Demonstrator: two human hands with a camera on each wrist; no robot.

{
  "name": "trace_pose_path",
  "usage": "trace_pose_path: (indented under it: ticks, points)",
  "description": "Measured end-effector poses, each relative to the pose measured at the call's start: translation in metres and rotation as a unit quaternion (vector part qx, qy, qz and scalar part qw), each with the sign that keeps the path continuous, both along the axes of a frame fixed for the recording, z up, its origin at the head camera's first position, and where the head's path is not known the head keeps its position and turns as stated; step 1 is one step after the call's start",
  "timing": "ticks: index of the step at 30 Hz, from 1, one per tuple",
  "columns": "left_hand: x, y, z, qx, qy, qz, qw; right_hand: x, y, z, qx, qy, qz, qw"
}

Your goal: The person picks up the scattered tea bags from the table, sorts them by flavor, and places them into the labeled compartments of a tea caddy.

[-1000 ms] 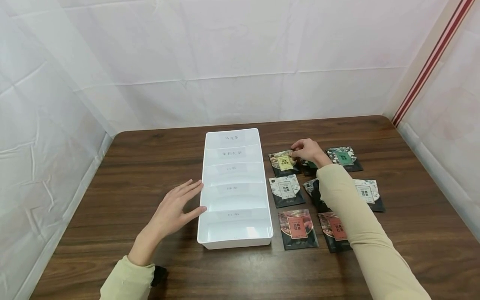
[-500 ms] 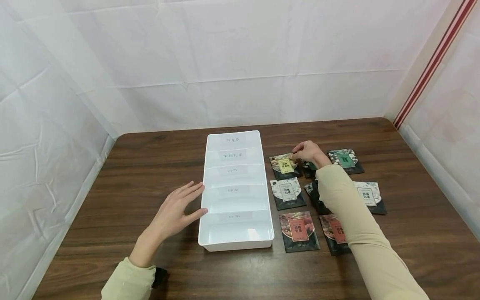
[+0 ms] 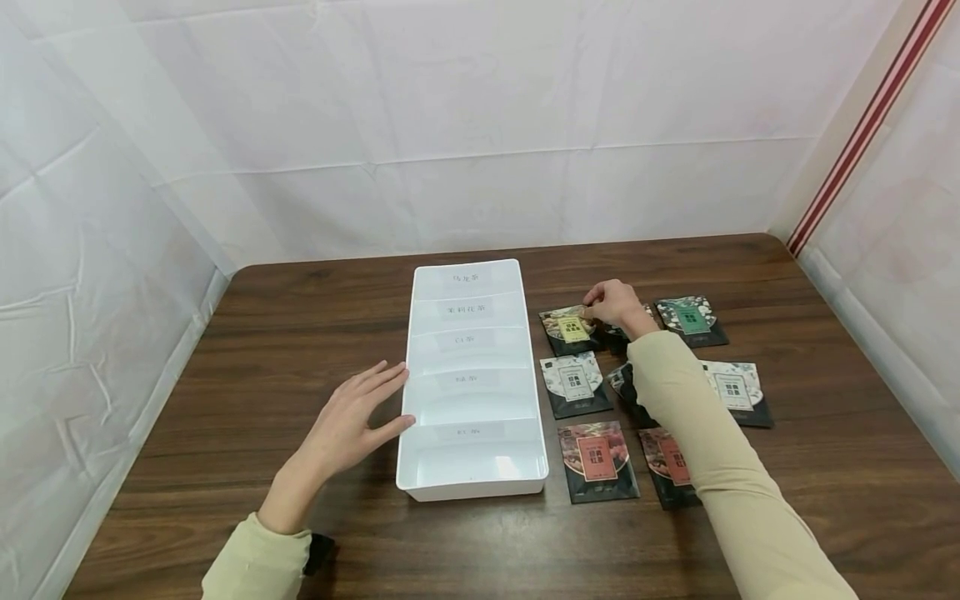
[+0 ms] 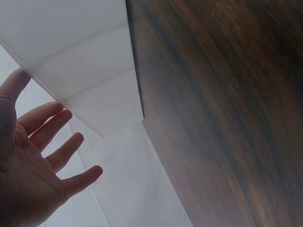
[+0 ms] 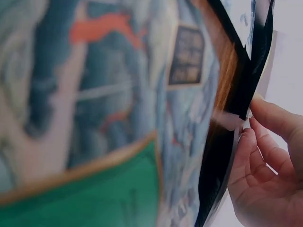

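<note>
My left hand point(image 3: 348, 417) touches the left rim of a long white divided box point(image 3: 472, 483) with thumb and fingertips, fingers spread and nearly straight. The left wrist view shows those fingertips point(image 4: 64, 113) at the box edge. My right hand point(image 3: 617, 304) pinches the upper right edge of a yellow-labelled tea sachet point(image 3: 572, 329), lying right of the box. In the right wrist view, thumb and curled fingers point(image 5: 251, 142) meet at a dark sachet edge. A green-labelled sachet point(image 5: 118, 184) fills the near side there. In the head view, my right hand and wrist partly cover a dark sachet point(image 3: 613, 340).
Paper labels mark the box compartments. White-labelled sachets point(image 3: 575, 385) and red-labelled sachets point(image 3: 597, 462) lie in rows nearer me, some under my right forearm. A green-labelled sachet point(image 3: 692, 320) lies at the far right. White sheeting point(image 3: 480, 200) hangs behind the brown table point(image 3: 315, 325).
My right wrist and sleeve have shifted slightly, showing more of the patterned sachet beside the wrist. The right fingertips stay at the yellow-labelled sachet, and my left hand stays at the box rim.
</note>
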State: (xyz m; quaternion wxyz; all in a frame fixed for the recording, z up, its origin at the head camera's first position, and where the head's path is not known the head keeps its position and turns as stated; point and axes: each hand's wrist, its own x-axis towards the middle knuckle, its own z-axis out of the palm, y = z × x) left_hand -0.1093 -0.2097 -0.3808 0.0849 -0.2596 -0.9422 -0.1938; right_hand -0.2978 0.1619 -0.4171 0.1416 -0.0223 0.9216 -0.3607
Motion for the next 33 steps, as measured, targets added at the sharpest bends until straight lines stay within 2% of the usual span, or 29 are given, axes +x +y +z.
trace_pose_path:
  ticks: [10, 19, 28, 33]
  points:
    - [0.0, 0.0, 0.0, 0.0, 0.006, -0.001, 1.0, -0.001, -0.001, -0.002, 0.026, 0.037, 0.004, 0.999]
    - [0.0, 0.0, 0.0, 0.001, 0.006, -0.003, 1.0, 0.001, 0.0, -0.003, 0.028, 0.031, 0.01, 0.999]
    - [0.0, 0.001, 0.0, 0.0, 0.005, -0.005, 1.0, -0.002, 0.014, -0.005, 0.008, 0.03, 0.029, 0.999]
    - [0.0, 0.001, 0.001, -0.002, 0.003, -0.004, 1.0, -0.002, 0.018, -0.007, -0.023, 0.038, 0.022, 0.999]
